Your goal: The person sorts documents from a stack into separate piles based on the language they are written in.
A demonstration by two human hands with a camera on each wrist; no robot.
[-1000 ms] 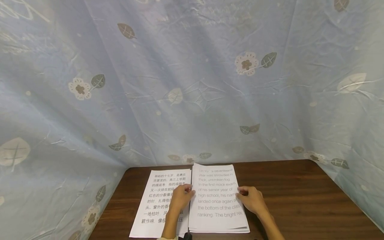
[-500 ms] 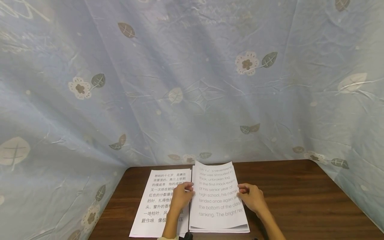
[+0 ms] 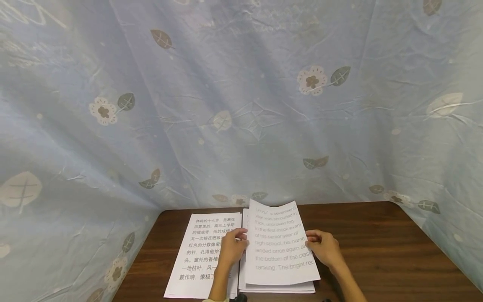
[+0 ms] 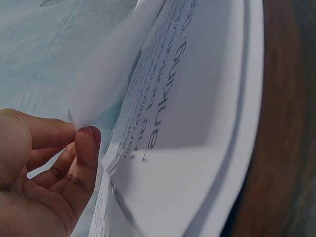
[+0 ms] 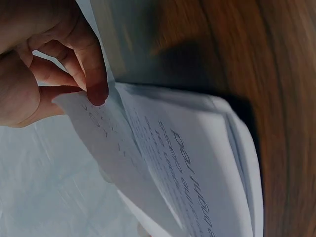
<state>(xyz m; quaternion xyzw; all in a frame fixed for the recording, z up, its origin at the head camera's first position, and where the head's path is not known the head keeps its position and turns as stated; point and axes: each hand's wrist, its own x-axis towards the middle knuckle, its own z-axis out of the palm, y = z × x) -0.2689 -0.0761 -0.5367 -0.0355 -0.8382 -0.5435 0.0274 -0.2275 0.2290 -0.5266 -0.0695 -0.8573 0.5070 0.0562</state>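
Paper is held raised in the head view: a sheet, English print upward, is supported at opposite side edges by the left hand and the right hand, presumably so that its weight is shared. It is set askew over a pile of pages on the worktop; beside that pile, a Chinese page is partly hidden by the left hand.

From the left wrist, the sheet's edge is seen pinched between thumb and fingers by the left grip, likely for a light hold without creasing.

From the right wrist, the opposite edge is likewise pinched by the right grip, the paper being bent upward there. No container is shown in any view.
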